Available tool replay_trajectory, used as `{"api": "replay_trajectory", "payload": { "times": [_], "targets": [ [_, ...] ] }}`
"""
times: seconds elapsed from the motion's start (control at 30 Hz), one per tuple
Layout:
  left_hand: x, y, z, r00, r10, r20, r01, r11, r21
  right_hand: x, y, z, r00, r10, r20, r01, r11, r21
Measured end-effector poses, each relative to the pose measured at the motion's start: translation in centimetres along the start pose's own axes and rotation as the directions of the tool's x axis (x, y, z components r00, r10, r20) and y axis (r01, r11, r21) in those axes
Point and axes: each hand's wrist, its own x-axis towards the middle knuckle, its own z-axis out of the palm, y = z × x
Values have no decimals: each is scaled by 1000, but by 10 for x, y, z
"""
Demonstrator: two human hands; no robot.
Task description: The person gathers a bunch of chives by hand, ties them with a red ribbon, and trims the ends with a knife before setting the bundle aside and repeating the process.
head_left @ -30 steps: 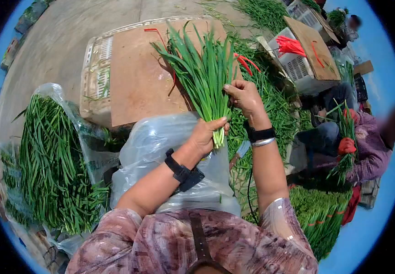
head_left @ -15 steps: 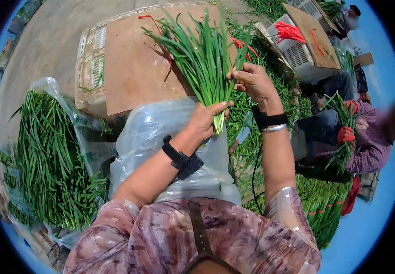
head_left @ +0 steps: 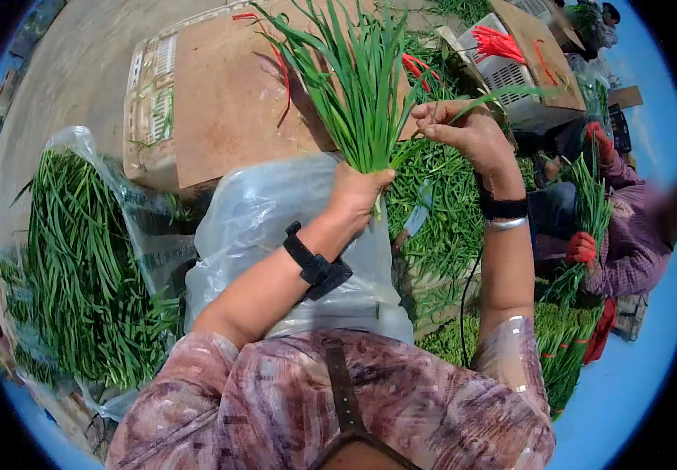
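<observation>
My left hand [head_left: 358, 190] is closed round the pale stem ends of a bunch of garlic chives [head_left: 362, 102], whose green leaves fan upward over a brown board [head_left: 221, 110]. To the right of the bunch, my right hand [head_left: 464, 133] pinches a loose chive leaf [head_left: 503, 94] that trails out to the right. Clear plastic sheeting [head_left: 252, 227] covers my lap beneath the left forearm. A red tie strip [head_left: 282, 66] lies on the board, and more red strips [head_left: 421, 70] show just behind the bunch.
A plastic-wrapped heap of chives [head_left: 88, 274] stands at left. Loose leaves [head_left: 448, 204] and a knife [head_left: 417, 211] lie right of my lap. Tied bundles [head_left: 566, 352] sit lower right. A co-worker in red gloves [head_left: 581, 247] holds chives beside a white crate [head_left: 511, 78] with red strips.
My right hand has moved right, away from the bunch, with a leaf pinched in it. My left hand keeps its hold on the stems. The co-worker's upper hand has risen.
</observation>
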Motion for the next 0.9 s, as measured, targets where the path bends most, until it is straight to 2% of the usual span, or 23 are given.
{"api": "replay_trajectory", "payload": {
  "times": [0.1, 0.13, 0.23, 0.3, 0.4, 0.43, 0.5, 0.53, 0.57, 0.6, 0.63, 0.67, 0.7, 0.77, 0.8, 0.83, 0.87, 0.9],
  "targets": [
    [1, 0, -2, 999, -29, 46, 26, 997, 69, -8, 4, 6, 970, -245, -10, 244, 969, -36],
    [1, -1, -2, 999, -26, 38, 23, 997, 78, -13, -4, 6, 974, -226, 5, 226, 971, -75],
    [4, 0, 2, 1000, -20, -2, 20, 994, 108, -25, -15, 15, 928, -369, -57, 351, 914, -205],
    [4, 2, 6, 998, -22, -57, 29, 990, 135, -37, -33, 14, 937, -326, -123, 319, 945, -73],
    [10, -5, 2, 997, -80, -8, 81, 987, 143, -49, -49, -1, 921, -294, -257, 314, 948, 41],
    [12, -9, -1, 997, -72, 38, 68, 994, 86, -52, -45, -15, 896, -260, -359, 317, 942, 107],
    [11, -9, -8, 992, -7, 127, 10, 1000, -27, -61, -33, -48, 821, -71, -566, 314, 884, 345],
    [8, -4, -9, 988, -56, 144, 68, 994, -83, -65, -27, -62, 731, 59, -680, 302, 866, 400],
    [4, -1, -11, 980, -110, 164, 133, 982, -135, -70, 0, -87, 685, 100, -721, 340, 831, 439],
    [9, -7, -21, 951, -95, 295, 144, 978, -148, -72, 41, -115, 605, 111, -788, 219, 929, 299],
    [5, -2, -21, 951, -105, 292, 160, 972, -172, -75, 68, -133, 523, 150, -839, -172, 983, 69],
    [0, 4, -18, 949, -117, 292, 179, 964, -196, -80, 102, -146, 524, -124, -843, -459, 792, -402],
    [-2, 8, -17, 948, -129, 290, 198, 954, -223, -83, 106, -134, 498, -309, -810, -615, 533, -581],
    [0, 5, -18, 952, -112, 284, 175, 963, -205, -79, 90, -110, 526, -262, -809, -528, 646, -552],
    [-2, 3, -16, 954, -117, 277, 181, 959, -218, -74, 75, -92, 582, -163, -797, -356, 830, -430],
    [-4, 2, -16, 954, -126, 271, 192, 954, -232, -67, 53, -73, 650, -77, -756, -182, 950, -253],
    [-4, 3, -15, 954, -133, 269, 193, 958, -213, -60, 28, -52, 721, -15, -693, -17, 999, -39],
    [-4, 2, -14, 956, -121, 267, 176, 966, -191, -51, 2, -29, 775, -22, -632, 33, 999, 5]
  ]
}}
